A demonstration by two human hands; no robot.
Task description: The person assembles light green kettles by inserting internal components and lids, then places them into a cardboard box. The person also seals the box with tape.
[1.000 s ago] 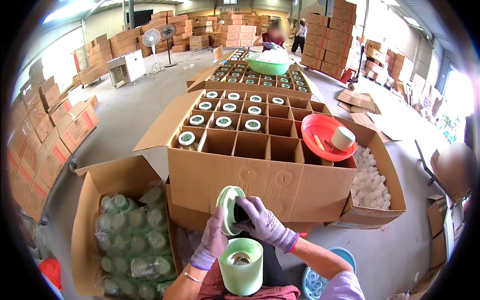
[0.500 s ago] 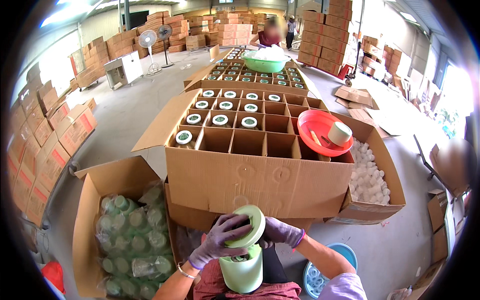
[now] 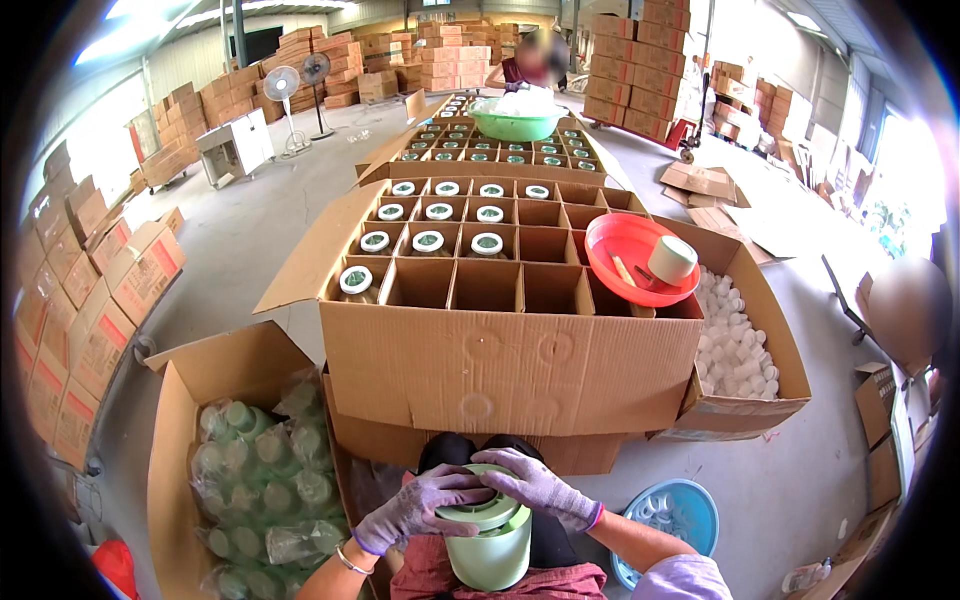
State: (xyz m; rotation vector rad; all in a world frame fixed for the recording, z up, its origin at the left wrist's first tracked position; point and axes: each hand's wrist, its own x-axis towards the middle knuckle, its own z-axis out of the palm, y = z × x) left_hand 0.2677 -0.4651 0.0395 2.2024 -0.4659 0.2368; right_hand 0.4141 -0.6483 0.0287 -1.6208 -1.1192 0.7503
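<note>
A pale green round container point(image 3: 489, 560) stands in my lap. Its green lid point(image 3: 487, 513) lies slightly tilted over the mouth, a gap showing at the right side. In a grey-purple glove, my left hand point(image 3: 425, 503) grips the lid's left side, fingers curved over the top. My right hand point(image 3: 545, 488), gloved likewise, bends over the lid's far right edge with its fingertips on top. What is inside the container is hidden. Just ahead is a divided cardboard box point(image 3: 500, 365) with several white-rimmed jars point(image 3: 428, 242) in its cells.
A red bowl point(image 3: 615, 240) with a pale green cup point(image 3: 672, 260) rests on the divided box. At left, an open carton point(image 3: 180, 480) holds wrapped green containers. White caps point(image 3: 735, 340) fill a right-hand carton. A blue basin point(image 3: 705, 510) stands on the floor. Another person works far ahead.
The lid, earlier raised and steeply tilted above the container, has come down onto its mouth. My right hand has moved from beside the lid to over its top.
</note>
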